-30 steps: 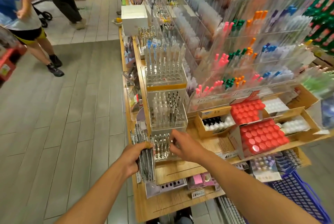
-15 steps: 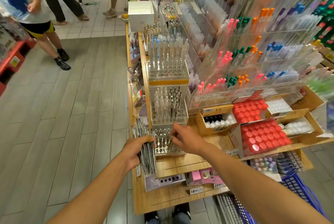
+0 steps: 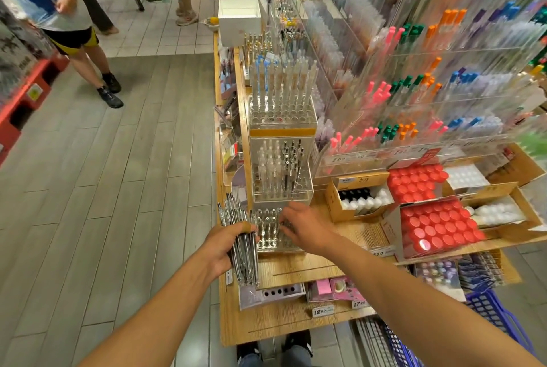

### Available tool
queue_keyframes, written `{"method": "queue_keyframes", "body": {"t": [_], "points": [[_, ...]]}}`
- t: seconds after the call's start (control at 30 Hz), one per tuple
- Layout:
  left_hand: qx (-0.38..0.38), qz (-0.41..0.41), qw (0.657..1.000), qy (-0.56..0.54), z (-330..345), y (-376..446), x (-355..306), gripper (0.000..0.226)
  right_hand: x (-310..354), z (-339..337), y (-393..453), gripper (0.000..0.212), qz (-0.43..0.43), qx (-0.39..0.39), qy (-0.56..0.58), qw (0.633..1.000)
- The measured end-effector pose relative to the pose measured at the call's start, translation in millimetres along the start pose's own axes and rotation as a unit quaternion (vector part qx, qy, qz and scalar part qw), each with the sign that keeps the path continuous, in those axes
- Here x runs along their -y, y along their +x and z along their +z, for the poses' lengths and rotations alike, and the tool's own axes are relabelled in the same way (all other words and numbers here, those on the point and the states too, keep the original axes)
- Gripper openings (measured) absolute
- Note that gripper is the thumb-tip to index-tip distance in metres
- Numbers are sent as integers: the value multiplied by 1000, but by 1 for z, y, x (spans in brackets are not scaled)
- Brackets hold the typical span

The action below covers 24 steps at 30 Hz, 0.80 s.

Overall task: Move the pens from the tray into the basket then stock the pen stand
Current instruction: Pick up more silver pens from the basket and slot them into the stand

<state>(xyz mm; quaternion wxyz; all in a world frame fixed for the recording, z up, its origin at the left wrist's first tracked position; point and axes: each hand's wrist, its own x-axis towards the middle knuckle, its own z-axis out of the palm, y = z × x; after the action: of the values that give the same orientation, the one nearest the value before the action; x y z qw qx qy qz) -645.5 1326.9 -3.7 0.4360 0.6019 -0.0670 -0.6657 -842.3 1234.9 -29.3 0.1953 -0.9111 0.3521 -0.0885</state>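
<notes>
Fingers of my left hand [image 3: 220,248] grip a bundle of pens [image 3: 242,243]; my right hand [image 3: 302,226] curls at the pen stand [image 3: 273,227], its hold unclear.

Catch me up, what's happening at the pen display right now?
A person is restocking pens at a shop shelf. The left hand grips a bundle of pens upright beside the lowest clear pen stand. The right hand reaches over that stand's right side, fingers down among its slots; whether it pinches a pen cannot be told. The stand looks partly filled. A blue basket sits low on the right, beside the wooden shelf.
</notes>
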Motion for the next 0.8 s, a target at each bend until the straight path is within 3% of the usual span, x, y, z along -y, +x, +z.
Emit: {"method": "queue_keyframes", "body": {"t": [0.17, 0.27, 0.37, 0.5, 0.63, 0.73, 0.8], "points": [[1, -5, 1000, 3, 1, 1, 0, 19, 8, 14, 3, 13, 3, -29, -48, 998], [0, -4, 1000, -5, 1, 3, 1, 17, 14, 8, 8, 18, 38, 15, -56, 998], [6, -1, 1000, -1, 1, 5, 1, 21, 25, -8, 13, 26, 102, 45, 52, 992], [44, 9, 999, 4, 5, 1, -2, 31, 46, -30, 22, 27, 199, 90, 363, 906], [75, 16, 997, -16, 7, -5, -6, 50, 53, -40, 21, 20, 224, 104, 494, 834], [88, 13, 996, -27, 7, -7, -8, 45, 53, -41, 18, 6, 224, 110, 547, 799], [90, 7, 996, -27, 6, -8, -7, 40, 50, -44, 17, 10, 226, 99, 563, 789]]}}
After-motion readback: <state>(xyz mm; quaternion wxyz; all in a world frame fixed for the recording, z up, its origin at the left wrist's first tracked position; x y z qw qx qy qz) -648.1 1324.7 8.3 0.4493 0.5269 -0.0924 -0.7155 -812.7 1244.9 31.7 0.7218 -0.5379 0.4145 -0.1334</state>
